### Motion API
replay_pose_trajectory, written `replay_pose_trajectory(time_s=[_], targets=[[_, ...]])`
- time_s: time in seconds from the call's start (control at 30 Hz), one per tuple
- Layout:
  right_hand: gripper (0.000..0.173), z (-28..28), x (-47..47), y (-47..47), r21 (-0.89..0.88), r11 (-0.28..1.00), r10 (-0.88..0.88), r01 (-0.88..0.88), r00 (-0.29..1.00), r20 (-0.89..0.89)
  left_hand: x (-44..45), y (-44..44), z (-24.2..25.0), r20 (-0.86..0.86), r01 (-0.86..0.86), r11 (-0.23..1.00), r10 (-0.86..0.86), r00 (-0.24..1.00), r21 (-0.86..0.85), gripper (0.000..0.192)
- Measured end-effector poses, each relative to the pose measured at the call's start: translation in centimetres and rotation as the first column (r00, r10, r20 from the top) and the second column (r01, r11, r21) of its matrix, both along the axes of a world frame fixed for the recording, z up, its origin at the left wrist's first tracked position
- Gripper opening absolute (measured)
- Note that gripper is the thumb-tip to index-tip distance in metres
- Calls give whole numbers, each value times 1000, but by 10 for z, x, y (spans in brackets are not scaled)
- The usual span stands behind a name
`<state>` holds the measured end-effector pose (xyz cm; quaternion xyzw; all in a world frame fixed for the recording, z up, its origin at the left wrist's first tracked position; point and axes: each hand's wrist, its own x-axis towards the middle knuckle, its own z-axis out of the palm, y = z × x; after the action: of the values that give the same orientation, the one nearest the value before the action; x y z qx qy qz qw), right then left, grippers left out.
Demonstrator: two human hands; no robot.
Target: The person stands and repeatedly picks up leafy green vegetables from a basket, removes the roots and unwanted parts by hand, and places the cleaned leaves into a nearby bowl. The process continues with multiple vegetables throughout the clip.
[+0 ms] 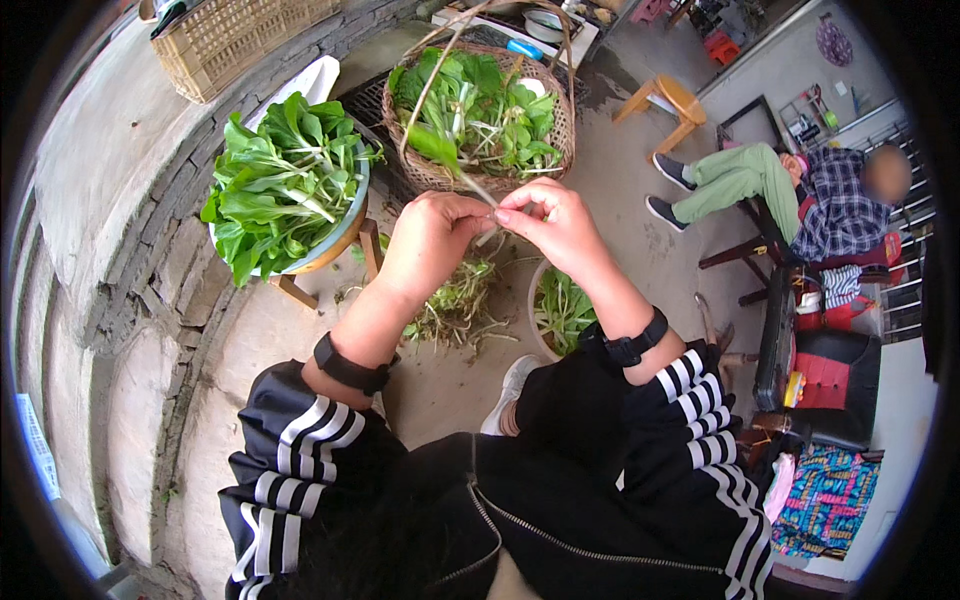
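My left hand [434,238] and my right hand [549,225] meet in front of me, both pinching the pale stalk of a leafy green [439,150]. Its leaf points up and to the left, over the edge of a wicker basket [424,178] filled with leafy greens. At the left, a basin [352,236] on a wooden stool is heaped with greens. Below my hands, a pile of roots and trimmed leaves [461,304] lies on the concrete floor. A pale round container [534,315] with more greens stands partly hidden behind my right forearm.
Stone and concrete steps [142,360] rise at the left, with a woven bamboo basket [240,45] on top. A wooden stool [679,105] stands at the upper right. A person [825,187] in a plaid shirt sits at the right, near a black and red chair [832,390].
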<state>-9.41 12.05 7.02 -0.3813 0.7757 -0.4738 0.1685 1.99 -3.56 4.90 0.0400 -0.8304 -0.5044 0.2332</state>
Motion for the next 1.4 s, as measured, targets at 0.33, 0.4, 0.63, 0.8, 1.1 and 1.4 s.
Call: replay_pose_trajectory(time_s=[0.33,0.4,0.63,0.8,1.1,1.4], targets=[[19,-33,12,17,-267,850,-225,454,771,595,-11,13,-20,-28,-17,998,19,999,57,16],[20,-38,-12,36,-171,847,-375,503,795,477,-12,11,-25,-4,-2,986,3,1000,169,15],[24,-28,-70,143,524,551,-430,649,759,-488,-10,-4,-27,74,25,678,-118,990,734,14],[24,-18,-52,127,429,770,-328,472,870,-367,-13,2,-33,86,14,449,-200,976,893,11],[18,-25,0,21,-279,951,-86,134,980,177,-20,23,-40,140,0,435,-289,947,900,22],[11,-41,7,-3,-304,937,-109,174,969,221,-20,18,-36,138,18,787,-131,982,617,17]])
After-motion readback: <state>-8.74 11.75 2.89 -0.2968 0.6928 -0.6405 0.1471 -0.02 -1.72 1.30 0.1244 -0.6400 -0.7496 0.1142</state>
